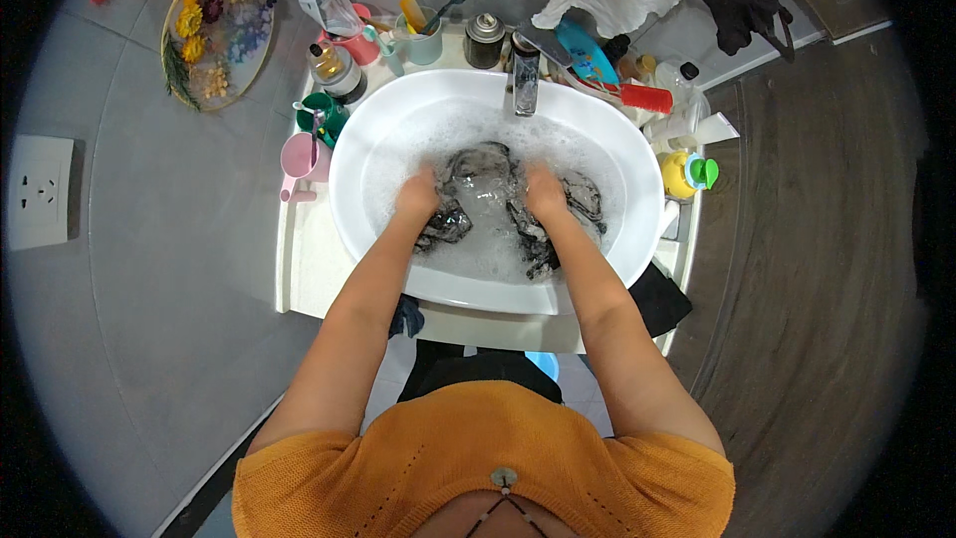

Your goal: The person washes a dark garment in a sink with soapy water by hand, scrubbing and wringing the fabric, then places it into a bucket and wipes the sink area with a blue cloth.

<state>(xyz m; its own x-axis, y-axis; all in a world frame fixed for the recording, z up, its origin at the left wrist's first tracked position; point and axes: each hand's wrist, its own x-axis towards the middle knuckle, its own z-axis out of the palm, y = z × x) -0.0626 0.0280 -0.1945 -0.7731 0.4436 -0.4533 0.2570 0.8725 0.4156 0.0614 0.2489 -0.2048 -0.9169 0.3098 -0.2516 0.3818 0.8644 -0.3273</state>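
A white oval washbasin (381,108) holds cloudy, sudsy water. In it lies a soaked dark cloth (448,223), partly under the foam, and a stretch of it arches between my hands. My left hand (420,193) grips its left side, the fingertips blurred in the suds. On the other side my right hand (544,193) has hold of the fabric, with wet folds hanging below and to the right of it. Foam hides much of the cloth's shape. A chrome faucet (526,82) reaches over the back rim; no stream of water shows from it.
Left of the basin stand a pink cup (302,157), a green cup (328,116) and a bottle (336,75). Along the right are a red comb (646,98) and a yellow bottle (678,174). A black cloth (661,301) hangs over the front right counter edge.
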